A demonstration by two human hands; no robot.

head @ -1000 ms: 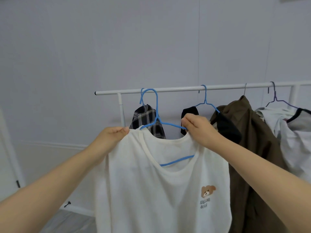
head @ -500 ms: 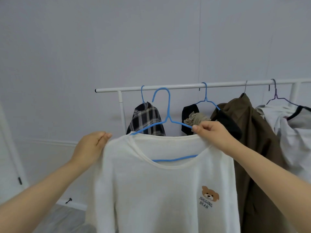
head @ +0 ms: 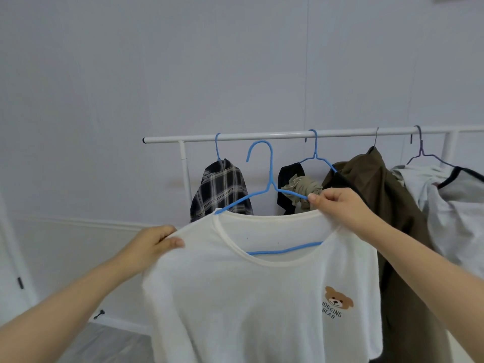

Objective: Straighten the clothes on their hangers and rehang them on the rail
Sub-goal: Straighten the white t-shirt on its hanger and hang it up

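The white rail [head: 288, 134] runs across the back with four garments already hanging from it: a plaid shirt [head: 222, 191] at its free end, a black top [head: 289, 174] with a beige bundle [head: 303, 188] caught on the same hanger, an olive jacket [head: 379, 195] and, furthest along, a pale grey top [head: 450, 205]. In front of them the cream T-shirt [head: 262, 297] with its bear print is held up off the rail, and it sits far squarer than a second ago: then the left shoulder was bunched in close to the collar, and now the fabric is drawn out wide and the neckline lies open and level. Its blue hanger [head: 269, 179] has come up with it, so that the hook stands just below the rail, in the gap between the plaid shirt and the black top, though it is not yet over the bar. The left hand [head: 152, 244] has slid outward and is pinching the outer shoulder seam, while the right hand [head: 337, 203] is closed on the other shoulder, gripping cloth and hanger wire together. Judging by this, the straightening of this shirt is nearly done, and what remains is to lift the hook over the rail in that gap.
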